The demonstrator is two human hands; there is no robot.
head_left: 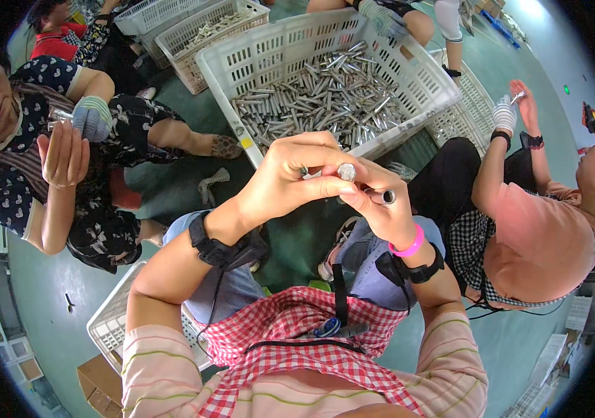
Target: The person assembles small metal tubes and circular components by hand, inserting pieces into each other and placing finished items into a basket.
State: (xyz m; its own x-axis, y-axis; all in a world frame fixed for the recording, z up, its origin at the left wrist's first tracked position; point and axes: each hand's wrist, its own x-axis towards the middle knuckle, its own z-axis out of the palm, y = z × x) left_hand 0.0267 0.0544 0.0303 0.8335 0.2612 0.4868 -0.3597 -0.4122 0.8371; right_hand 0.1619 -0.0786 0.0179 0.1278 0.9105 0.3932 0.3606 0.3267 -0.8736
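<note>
Both my hands are raised together in front of the large crate. My left hand (289, 169) is closed, its thumb and fingers pinching a small silver metal piece (346, 172) whose round, rough end faces me. The fingertips of my right hand (386, 219) meet the same piece from the other side. A hollow metal tube (388, 197) with a dark open end also sticks out of my right hand. Between the left fingers shows a small dark-ended bit (303, 171), too small to make out. My fingers hide the length of the silver piece.
Beyond my hands stands a large white slotted crate (241, 67) of loose metal tubes (325, 94). Co-workers sit left and right, handling silver pieces; others are at the far side. A white basket (113, 327) and cardboard box (99, 383) are at lower left.
</note>
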